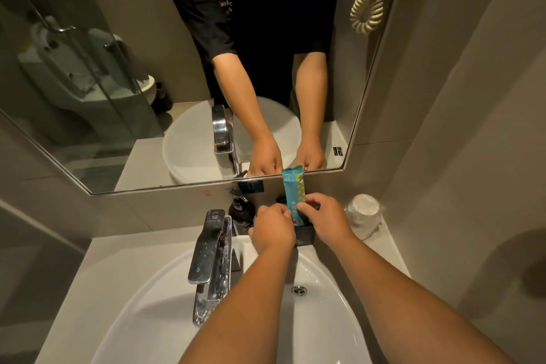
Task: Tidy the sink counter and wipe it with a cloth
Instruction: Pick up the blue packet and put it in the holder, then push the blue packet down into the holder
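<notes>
Teal packet (pixel 292 186) upright in pinching grip of left hand (pixel 273 229) and right hand (pixel 320 220).

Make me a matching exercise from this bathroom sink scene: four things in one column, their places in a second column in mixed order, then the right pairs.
Things:
1. teal packet
2. wrapped cups
3. dark pump bottle
4. drain

Places:
A. in the bottom of the white basin
B. on the counter's far right corner, by the wall
C. held upright between the left hand and right hand
D. behind the faucet, against the back wall

Pairs: 1-C, 2-B, 3-D, 4-A
</notes>
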The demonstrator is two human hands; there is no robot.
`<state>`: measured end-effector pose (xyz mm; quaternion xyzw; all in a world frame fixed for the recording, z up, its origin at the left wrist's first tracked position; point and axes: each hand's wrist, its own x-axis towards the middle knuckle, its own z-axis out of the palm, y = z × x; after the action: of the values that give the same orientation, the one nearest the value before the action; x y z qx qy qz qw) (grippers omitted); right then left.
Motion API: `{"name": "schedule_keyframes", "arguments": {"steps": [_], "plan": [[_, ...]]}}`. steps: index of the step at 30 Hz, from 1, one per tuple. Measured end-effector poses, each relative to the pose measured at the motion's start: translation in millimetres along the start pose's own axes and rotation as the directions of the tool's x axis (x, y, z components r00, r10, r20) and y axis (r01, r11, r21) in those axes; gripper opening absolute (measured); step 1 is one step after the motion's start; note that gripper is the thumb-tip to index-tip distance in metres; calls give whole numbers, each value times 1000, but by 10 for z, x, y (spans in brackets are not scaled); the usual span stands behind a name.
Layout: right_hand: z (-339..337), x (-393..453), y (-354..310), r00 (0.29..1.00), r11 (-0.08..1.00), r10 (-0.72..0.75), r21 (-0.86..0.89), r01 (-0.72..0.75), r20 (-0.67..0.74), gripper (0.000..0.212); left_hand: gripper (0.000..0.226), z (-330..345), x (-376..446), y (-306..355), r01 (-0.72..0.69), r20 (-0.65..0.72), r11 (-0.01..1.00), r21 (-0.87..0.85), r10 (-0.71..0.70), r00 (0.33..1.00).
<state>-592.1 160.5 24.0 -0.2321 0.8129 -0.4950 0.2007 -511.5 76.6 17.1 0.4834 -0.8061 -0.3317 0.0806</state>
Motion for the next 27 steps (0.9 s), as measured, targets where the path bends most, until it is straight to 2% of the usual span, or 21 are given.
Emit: {"name": "schedule_keyframes", "arguments": {"steps": [4, 6, 8, 10, 12, 15, 17, 21, 25, 27], "plan": [[-103, -106, -8, 997, 1000, 18, -2, -18, -82, 30, 31, -70, -151, -1, -34, -57, 999, -26, 33, 998], [-240, -263, 3, 987, 1000, 26, -7, -28, -158, 25, 33, -86, -330, -45, -69, -94, 998, 3, 69, 993], [-418, -505, 70, 966, 999, 23, -38, -34, -259, 13, 35, -66, -528, -175, -160, -110, 984, 82, 168, 980], [-596, -810, 251, 931, 987, 34, -135, -89, -364, 16, 43, -3, -667, -394, -291, -39, 931, 222, 307, 951], [-751, -1106, 550, 906, 926, 41, -325, -194, -422, 17, 57, 51, -704, -640, -401, 86, 832, 384, 400, 912], [-902, -1447, 990, 917, 730, 166, -580, -361, -362, 22, 67, 79, -652, -841, -459, 160, 739, 493, 442, 883], [-947, -1597, 1141, 935, 614, 205, -706, -353, -289, 23, 70, 112, -635, -876, -478, 169, 727, 493, 459, 872], [-902, -1736, 1187, 945, 471, 247, -825, -312, -216, 20, 71, 103, -653, -879, -494, 182, 701, 515, 473, 862], [-868, -1816, 1215, 930, 407, 295, -852, -330, -220, 19, 71, 90, -661, -890, -487, 196, 690, 534, 460, 866], [-875, -1813, 1225, 920, 446, 319, -820, -358, -228, 20, 72, 92, -666, -885, -482, 194, 692, 537, 455, 869]]}}
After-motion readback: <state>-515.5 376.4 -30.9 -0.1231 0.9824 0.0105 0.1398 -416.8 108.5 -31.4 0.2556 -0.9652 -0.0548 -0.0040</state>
